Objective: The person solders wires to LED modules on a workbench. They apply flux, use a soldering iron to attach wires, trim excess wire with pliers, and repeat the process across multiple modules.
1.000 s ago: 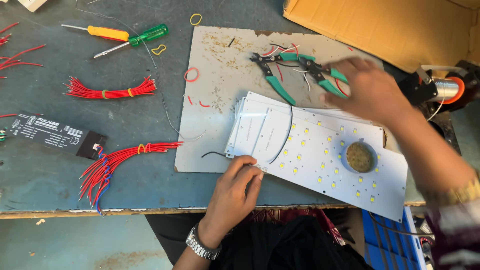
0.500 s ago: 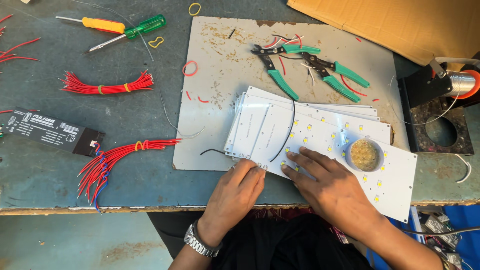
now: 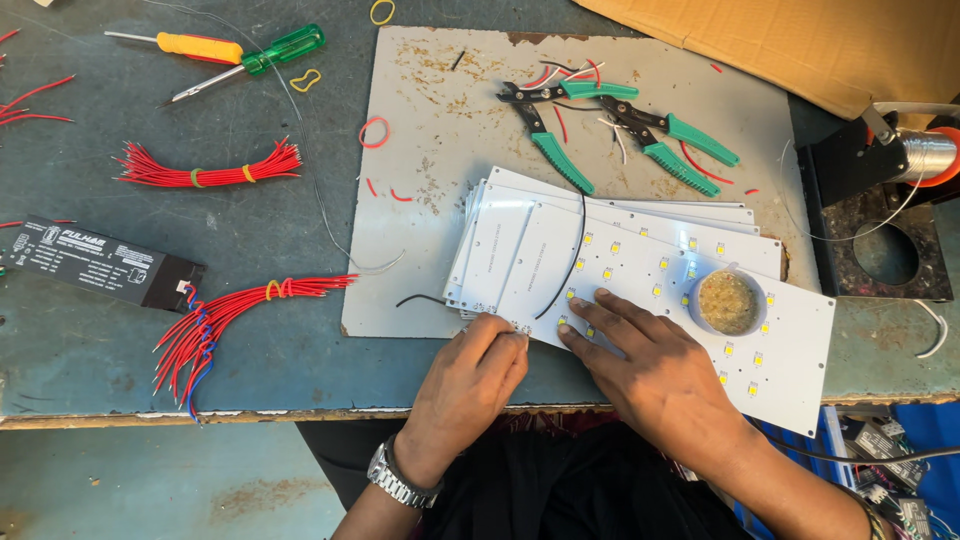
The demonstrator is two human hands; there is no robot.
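Both hands sit almost as they did half a second ago, though a second ago the right hand (image 3: 665, 385) was out by the pliers and has since come back to the white LED board (image 3: 640, 290). It lies palm down on the near edge of that board, fingers (image 3: 600, 318) spread and flat, pressing rather than gripping. Just left of it, the left hand (image 3: 470, 375) is loosely curled, its fingertips touching the board's near left corner; it has hold of nothing that I can see, and a metal wristwatch (image 3: 400, 480) shows on its wrist. This board tops a fanned stack of like boards on a worn grey mat (image 3: 450, 120) on the desk (image 3: 90, 340). A small round tin (image 3: 727, 302) stands on the board, right of the fingers. Beyond the board lie two green-handled pliers (image 3: 620, 125). Left of the board, off the mat, lie bundles of red wires (image 3: 230, 310) and a black box (image 3: 100, 262); farther off lie two screwdrivers (image 3: 240, 52).
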